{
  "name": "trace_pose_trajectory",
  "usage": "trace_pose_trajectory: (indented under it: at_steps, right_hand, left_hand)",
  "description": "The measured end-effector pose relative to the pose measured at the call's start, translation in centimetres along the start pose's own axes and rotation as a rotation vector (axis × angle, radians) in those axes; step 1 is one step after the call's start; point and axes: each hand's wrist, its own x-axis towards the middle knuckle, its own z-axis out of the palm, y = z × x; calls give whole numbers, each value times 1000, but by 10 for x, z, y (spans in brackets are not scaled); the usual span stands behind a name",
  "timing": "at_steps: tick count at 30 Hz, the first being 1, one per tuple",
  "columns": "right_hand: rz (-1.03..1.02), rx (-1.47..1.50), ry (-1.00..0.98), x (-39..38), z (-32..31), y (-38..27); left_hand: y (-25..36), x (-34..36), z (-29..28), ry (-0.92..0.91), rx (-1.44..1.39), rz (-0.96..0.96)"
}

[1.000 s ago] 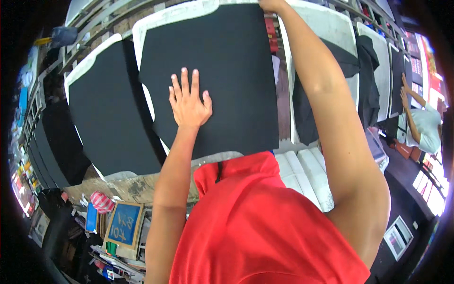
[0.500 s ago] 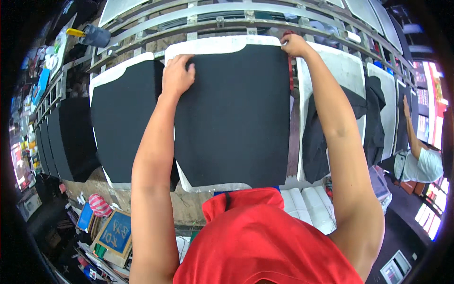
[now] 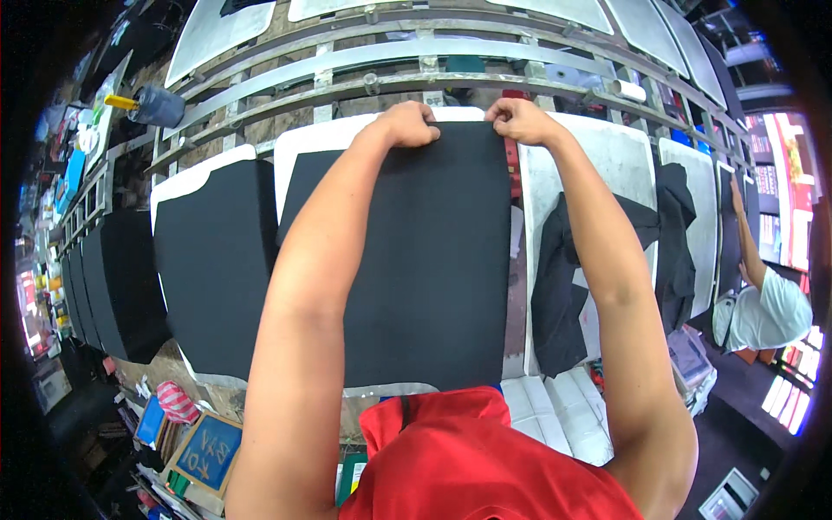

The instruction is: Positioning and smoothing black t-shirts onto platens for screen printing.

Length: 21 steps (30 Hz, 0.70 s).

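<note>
A black fabric panel (image 3: pixel 433 260) lies flat over a white board (image 3: pixel 334 136) in front of me. The board's pale rim shows past the cloth at the far edge and the near edge. My left hand (image 3: pixel 407 126) pinches the panel's far edge near its middle, thumb toward me. At the far right corner, my right hand (image 3: pixel 523 121) has its fingers curled on the same edge. Both arms reach forward, and the left one covers part of the cloth's left side.
Another board with a black panel (image 3: pixel 212 269) stands to the left. Rumpled black cloth (image 3: pixel 555 295) hangs over a right-hand board (image 3: pixel 598 156). Metal rails (image 3: pixel 381 54) run behind. A dark pot (image 3: pixel 160 106) with a yellow handle sits far left. A co-worker (image 3: pixel 767 308) works far right.
My left hand has moved right, from the panel's far left corner to the middle of its far edge. My right hand stays by the far right corner. The whole view has shifted slightly.
</note>
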Motion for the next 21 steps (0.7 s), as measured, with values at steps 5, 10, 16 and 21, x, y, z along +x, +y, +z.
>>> trace_pose_trajectory:
  at_steps: [5,10,16,21]
  right_hand:
    - [-34,-163,25,10,4,-3]
    - [-30,-177,53,20,-4,0]
    - [-27,-292,98,29,5,10]
    - [-60,-330,149,23,15,14]
  left_hand:
    - [-6,3,-26,-83,-1,30]
    - [-1,11,-28,-72,15,13]
    - [-1,18,-20,-27,81,-60]
    - [-16,3,-25,21,42,-11]
